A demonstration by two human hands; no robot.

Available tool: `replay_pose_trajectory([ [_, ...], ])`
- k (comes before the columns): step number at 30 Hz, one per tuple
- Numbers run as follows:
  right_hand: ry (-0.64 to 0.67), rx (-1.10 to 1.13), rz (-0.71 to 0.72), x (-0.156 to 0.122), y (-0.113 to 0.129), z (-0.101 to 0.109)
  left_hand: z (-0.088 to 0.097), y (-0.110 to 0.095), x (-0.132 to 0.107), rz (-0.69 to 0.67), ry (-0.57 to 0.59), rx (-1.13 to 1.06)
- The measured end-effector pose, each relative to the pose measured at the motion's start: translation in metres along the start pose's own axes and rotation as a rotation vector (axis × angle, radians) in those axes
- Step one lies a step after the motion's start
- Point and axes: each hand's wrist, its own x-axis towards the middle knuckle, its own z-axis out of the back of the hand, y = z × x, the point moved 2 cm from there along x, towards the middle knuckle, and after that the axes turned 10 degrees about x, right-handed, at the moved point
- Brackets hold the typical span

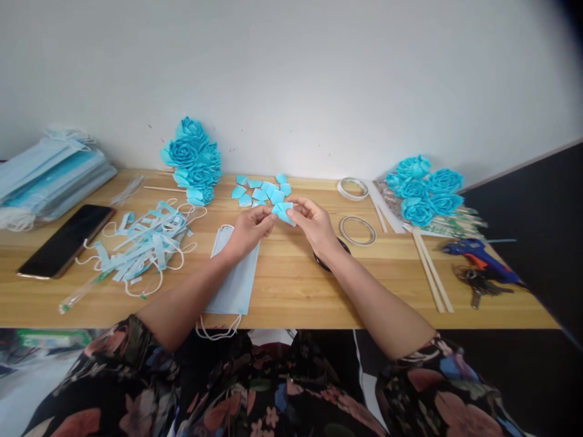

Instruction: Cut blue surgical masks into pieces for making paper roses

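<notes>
Between my two hands is a small blue petal-shaped piece point(284, 212), apparently cut from face mask fabric. My left hand point(253, 228) pinches its left edge, thumb against fingers. From the right, my right hand point(312, 222) grips the other edge with thumb and forefinger. Just beyond my hands, several loose blue petals point(260, 194) lie scattered on the wooden table point(291, 285). A flat blue face mask point(234, 279) lies partly under my left hand and forearm, its ear loop hanging over the front edge. Under my right wrist, a dark round object point(322, 262) is mostly hidden.
At left are stacked masks point(54, 173), a black phone point(66, 241) and mask scraps point(146, 240). Blue fabric roses point(194, 161) stand near the wall; more roses point(426, 189) lie right. Tape rolls point(357, 230), wooden sticks point(430, 267), a glue gun point(480, 256) and keys point(478, 284) occupy the right side.
</notes>
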Motion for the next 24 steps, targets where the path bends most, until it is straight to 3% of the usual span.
replay_pose_trajectory([
  [6,0.035,-0.014,-0.065,-0.0007,-0.0019,-0.0045,0.0028,0.0006,0.0000,0.017,-0.063,-0.013],
  [12,0.008,0.050,-0.076,0.0002,-0.0012,-0.0042,0.0026,0.0016,0.0008,0.056,-0.023,0.014],
  [19,0.084,0.004,-0.090,-0.0018,-0.0001,-0.0033,0.0034,0.0016,0.0004,0.059,-0.001,0.030],
  [24,0.037,-0.015,-0.077,-0.0016,-0.0005,0.0004,0.0038,0.0011,-0.0005,0.062,0.012,0.059],
])
